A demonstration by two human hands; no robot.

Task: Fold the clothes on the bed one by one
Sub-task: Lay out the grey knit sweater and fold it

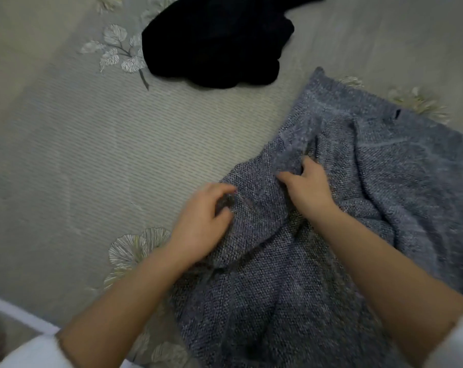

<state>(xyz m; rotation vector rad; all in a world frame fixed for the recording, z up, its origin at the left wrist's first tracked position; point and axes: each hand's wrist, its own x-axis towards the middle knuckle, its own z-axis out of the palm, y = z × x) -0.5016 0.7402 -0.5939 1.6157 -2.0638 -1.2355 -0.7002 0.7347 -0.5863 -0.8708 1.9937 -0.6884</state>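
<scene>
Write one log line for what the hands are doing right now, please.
step: folding grey knit garment | left hand: pinches its edge | right hand: grips bunched fabric | waiting: black garment, crumpled, on bed

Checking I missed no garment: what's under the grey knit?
The leaf-print bed cover shows around the grey knit; left hand and right hand grip its folds. Whatever lies beneath is covered.

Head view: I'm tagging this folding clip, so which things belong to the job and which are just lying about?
Job:
grey knit garment, gripped by the left hand and right hand
black garment, bunched beyond it, not yet folded

Lying about:
leaf-patterned bedspread
white strip along its near edge
</scene>
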